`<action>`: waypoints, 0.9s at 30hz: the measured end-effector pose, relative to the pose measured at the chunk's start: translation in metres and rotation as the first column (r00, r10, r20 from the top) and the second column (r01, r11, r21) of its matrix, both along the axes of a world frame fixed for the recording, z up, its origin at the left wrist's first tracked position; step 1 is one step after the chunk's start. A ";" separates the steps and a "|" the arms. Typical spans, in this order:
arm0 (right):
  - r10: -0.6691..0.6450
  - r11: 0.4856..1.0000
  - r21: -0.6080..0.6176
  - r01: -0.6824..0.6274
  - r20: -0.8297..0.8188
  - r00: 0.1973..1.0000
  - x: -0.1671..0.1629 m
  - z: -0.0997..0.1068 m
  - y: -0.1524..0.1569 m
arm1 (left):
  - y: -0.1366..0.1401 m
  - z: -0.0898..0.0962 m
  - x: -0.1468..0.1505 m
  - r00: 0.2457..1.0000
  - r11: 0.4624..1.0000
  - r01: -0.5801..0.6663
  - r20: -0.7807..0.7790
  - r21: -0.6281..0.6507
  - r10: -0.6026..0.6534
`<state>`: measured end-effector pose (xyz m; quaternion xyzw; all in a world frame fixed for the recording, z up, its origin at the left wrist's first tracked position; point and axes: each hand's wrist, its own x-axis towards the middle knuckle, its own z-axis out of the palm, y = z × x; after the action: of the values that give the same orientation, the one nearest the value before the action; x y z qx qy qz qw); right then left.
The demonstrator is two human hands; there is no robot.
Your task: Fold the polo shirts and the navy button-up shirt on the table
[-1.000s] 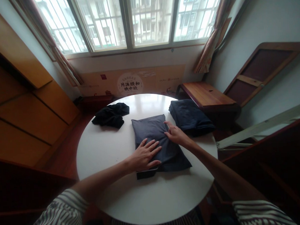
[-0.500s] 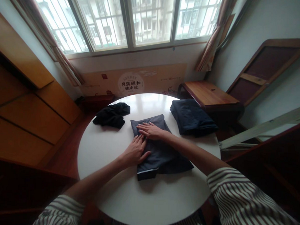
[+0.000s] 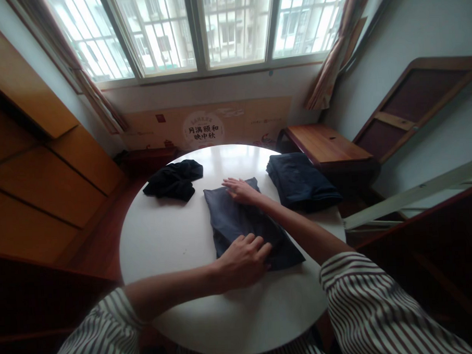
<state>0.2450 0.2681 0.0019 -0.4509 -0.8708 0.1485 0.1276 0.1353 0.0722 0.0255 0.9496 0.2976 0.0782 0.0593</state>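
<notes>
A folded dark grey garment (image 3: 234, 221) lies in the middle of the white round table (image 3: 156, 243). My right hand (image 3: 240, 191) rests palm down near its far edge, fingers stretched out. Over the near edge, my left hand (image 3: 245, 257) bends its fingers down on the cloth; the fingertips are mostly hidden, but they look closed on the fabric. To the far left is a crumpled black garment (image 3: 175, 180). A folded dark blue garment (image 3: 302, 182) lies at the far right, beside my right forearm.
Beyond the table on the right stands a low wooden table (image 3: 328, 141). A yellow-brown cabinet (image 3: 44, 185) lines the left side, and a printed panel (image 3: 151, 126) stands under the barred window. A pale bar (image 3: 416, 192) runs along the right.
My left hand has moved from beside the right hand toward the garment's near edge, and its fingers have curled. My right hand has shifted slightly farther away, still flat on the cloth.
</notes>
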 end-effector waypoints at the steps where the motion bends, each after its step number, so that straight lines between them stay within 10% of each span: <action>1: -0.081 0.996 0.023 0.082 -0.009 0.997 0.008 0.004 -0.001 | 0.002 0.000 0.011 0.999 0.999 -0.033 -0.024 0.008 0.033; 8: -0.505 0.862 -0.034 0.505 0.000 0.863 0.065 0.020 0.004 | 0.029 -0.010 0.052 0.966 0.989 -0.148 -0.220 -0.033 0.137; 15: -0.510 0.858 -0.131 0.497 -0.098 0.855 0.062 0.011 0.014 | 0.030 -0.021 0.048 0.994 0.987 0.017 -0.107 0.159 0.001; 27: -0.419 0.895 0.109 0.433 -0.128 0.899 0.039 0.015 -0.012 | 0.025 -0.038 0.047 0.999 0.997 0.054 -0.001 0.047 -0.054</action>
<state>0.2843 0.2559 0.0166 -0.6130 -0.7512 0.0807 0.2313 0.1822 0.0973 -0.0122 0.9585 0.2698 0.0836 0.0394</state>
